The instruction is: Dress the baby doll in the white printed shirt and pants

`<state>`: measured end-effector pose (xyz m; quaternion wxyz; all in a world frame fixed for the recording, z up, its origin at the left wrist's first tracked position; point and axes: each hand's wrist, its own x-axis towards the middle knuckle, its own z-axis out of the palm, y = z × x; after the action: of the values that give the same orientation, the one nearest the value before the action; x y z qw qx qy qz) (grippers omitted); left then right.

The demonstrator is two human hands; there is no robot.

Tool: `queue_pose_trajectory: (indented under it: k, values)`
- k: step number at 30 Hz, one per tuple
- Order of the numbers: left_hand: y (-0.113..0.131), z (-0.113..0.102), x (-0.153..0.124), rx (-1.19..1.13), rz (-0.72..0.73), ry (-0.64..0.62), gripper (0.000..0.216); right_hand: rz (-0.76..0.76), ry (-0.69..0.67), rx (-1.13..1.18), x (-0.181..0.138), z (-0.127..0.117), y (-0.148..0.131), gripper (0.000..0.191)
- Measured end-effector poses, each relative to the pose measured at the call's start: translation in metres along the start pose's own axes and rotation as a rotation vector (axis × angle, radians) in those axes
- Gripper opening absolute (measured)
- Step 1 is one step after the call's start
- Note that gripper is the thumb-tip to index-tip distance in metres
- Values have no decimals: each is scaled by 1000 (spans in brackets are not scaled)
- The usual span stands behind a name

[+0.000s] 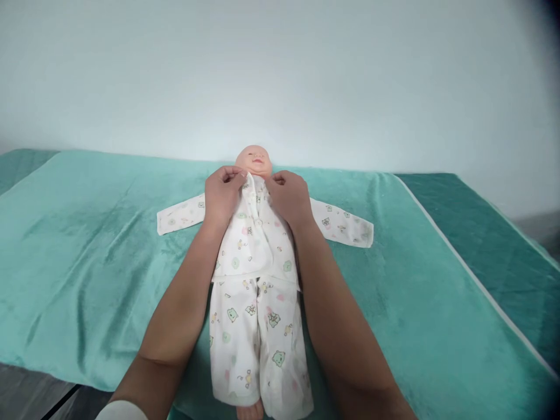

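A baby doll [254, 158] lies on its back on a teal blanket [87, 245], head away from me. It wears a white printed shirt [254, 239] with both sleeves spread out sideways and matching white trousers [256, 338]. My left hand [222, 195] is closed, pinching the shirt's collar at the doll's neck on the left side. My right hand [289, 195] is closed on the collar on the right side. Both forearms run alongside the doll's body.
The teal blanket covers a bed with a darker green cover [490, 233] showing at the right, edged by a white stripe. A pale wall [280, 70] stands behind. Dark floor [30, 394] shows at the lower left.
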<state>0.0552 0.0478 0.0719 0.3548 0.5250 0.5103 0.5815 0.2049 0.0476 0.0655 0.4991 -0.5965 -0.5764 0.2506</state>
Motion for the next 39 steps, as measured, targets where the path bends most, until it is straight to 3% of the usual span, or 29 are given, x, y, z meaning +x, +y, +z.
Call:
queue_pose_trajectory:
  k: [5, 10, 19, 29, 34, 39]
  values:
    - [3, 2, -1, -31, -1, -31, 6, 89, -14, 360, 0, 3, -2, 13]
    - [0, 6, -2, 64, 49, -85, 7, 54, -77, 434, -2, 4, 2, 15]
    - [2, 6, -2, 109, 82, -99, 7, -18, -148, 398, -3, 3, 4, 16]
    - [3, 5, -4, 169, 123, -171, 15, -46, -176, 206, -3, 1, 5, 17]
    - [5, 7, -6, 183, 81, -185, 20, -74, -195, 95, -5, -1, 0, 11]
    - [4, 7, -4, 150, 27, -179, 21, -37, -247, 62, -8, -5, -8, 19]
